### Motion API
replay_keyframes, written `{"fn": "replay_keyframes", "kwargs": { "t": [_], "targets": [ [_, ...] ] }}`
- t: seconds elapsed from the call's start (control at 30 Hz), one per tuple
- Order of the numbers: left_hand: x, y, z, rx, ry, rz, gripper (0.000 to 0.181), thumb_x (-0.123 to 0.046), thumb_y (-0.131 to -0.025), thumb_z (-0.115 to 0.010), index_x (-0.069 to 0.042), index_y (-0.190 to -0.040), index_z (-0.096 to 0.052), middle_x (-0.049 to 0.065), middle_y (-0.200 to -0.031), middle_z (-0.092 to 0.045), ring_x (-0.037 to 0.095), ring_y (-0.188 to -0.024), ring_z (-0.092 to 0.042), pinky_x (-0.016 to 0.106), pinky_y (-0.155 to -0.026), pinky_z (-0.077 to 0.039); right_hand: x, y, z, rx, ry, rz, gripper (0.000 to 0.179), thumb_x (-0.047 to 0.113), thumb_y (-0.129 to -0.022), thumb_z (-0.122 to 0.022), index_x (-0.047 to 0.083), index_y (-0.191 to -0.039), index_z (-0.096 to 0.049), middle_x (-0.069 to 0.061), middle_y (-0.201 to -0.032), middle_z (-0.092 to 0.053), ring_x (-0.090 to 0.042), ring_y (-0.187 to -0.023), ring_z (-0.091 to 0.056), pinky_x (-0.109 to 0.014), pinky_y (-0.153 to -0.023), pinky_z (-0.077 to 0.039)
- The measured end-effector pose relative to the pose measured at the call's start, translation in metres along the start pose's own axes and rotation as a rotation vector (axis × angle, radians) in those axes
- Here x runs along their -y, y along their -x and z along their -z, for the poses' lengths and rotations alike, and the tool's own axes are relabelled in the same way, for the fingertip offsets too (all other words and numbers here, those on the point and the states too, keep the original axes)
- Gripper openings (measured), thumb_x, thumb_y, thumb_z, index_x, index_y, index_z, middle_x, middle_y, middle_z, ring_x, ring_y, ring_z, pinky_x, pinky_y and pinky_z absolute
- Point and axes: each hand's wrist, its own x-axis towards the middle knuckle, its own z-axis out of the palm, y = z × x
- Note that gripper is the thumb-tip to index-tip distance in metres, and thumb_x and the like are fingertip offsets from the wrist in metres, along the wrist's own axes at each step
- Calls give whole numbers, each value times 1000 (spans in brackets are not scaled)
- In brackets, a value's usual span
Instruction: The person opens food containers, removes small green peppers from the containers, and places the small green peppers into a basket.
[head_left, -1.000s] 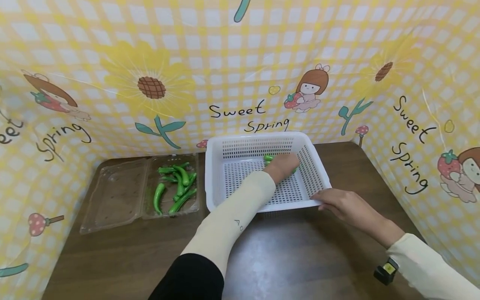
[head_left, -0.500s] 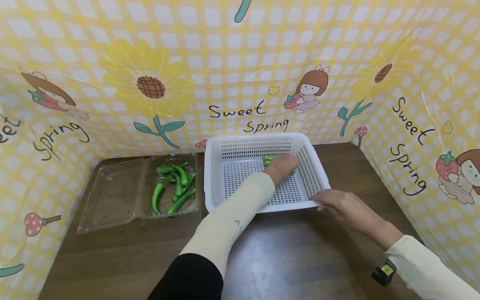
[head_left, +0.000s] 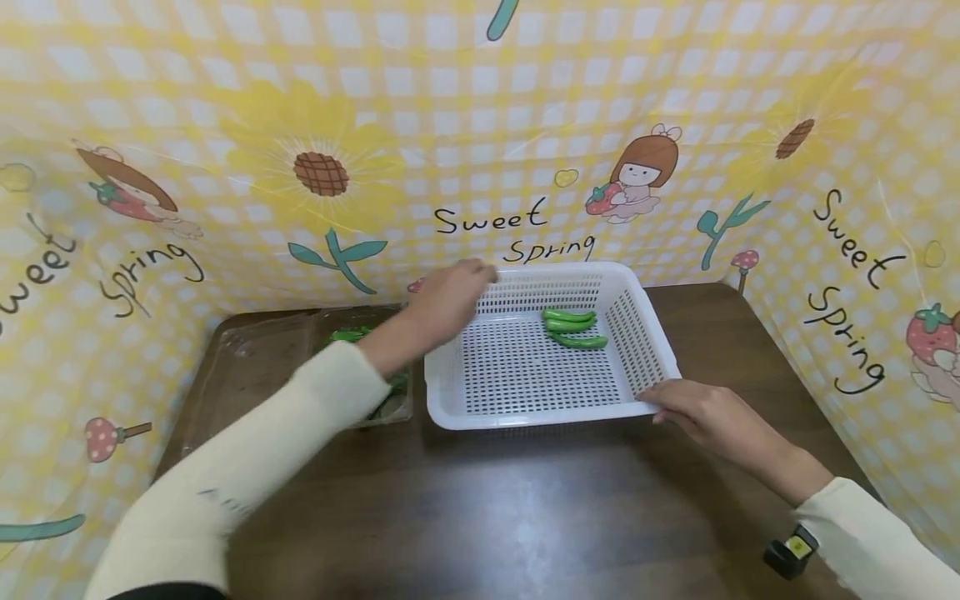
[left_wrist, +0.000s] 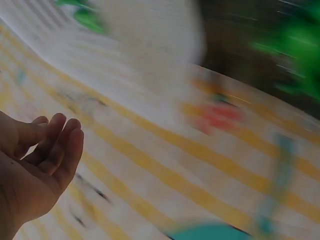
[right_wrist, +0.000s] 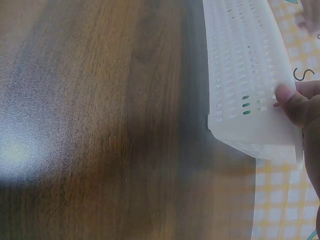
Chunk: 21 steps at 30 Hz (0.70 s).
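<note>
The right hand's point(head_left: 705, 421) fingers pinch the near-right rim of a rectangular white perforated-plastic basket point(head_left: 551, 417). Beyond them, inside, lie three slim green peppers point(head_left: 570, 326), right of the left hand point(head_left: 450, 300), whose loosely curled fingers hold nothing.

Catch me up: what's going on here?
A person's right hand grips the near right corner of a white plastic basket. Three green chili peppers lie inside it, toward the far right. The left hand holds nothing and hovers by the basket's far left corner. More peppers sit in the open clear plastic clamshell to the left, partly hidden by the left arm.
</note>
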Motion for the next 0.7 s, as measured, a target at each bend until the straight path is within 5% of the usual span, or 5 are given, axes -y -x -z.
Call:
{"fn": "replay_keyframes", "kwargs": {
  "t": [0.2,0.37,0.53,0.7],
  "targets": [
    [82,81,-4,18,2,129,37,12,-93,-57,4,-129,-63,23,-121,-67,36,-101,-68,43,-75,-59,0,5,2,-22,-4,-13,48,6,-73,-87,16,-119,-75,5,-116,-76,-18,-103,-74,-5,-98,-44],
    [123,129,-26,121,-15,177,33,12,-94,-56,6,-126,-65,24,-119,-67,38,-101,-67,44,-74,-59,1,5,-1,-26,-6,-20,47,6,-73,-87,14,-118,-75,2,-116,-76,-20,-104,-74,-3,-101,-41],
    [136,150,-43,120,-18,159,33,8,-95,-57,12,-128,-60,28,-120,-65,42,-104,-66,48,-81,-59,2,1,-2,-26,-9,-17,46,5,-72,-87,13,-116,-76,2,-115,-76,-20,-102,-74,-3,-100,-42],
    [141,149,-50,110,-76,171,40,14,-90,-56,16,-130,-56,33,-125,-61,48,-115,-62,56,-95,-55,3,-4,-2,-23,-12,-13,44,5,-71,-88,12,-114,-76,2,-113,-77,-19,-101,-75,-3,-97,-43]
  ]
}}
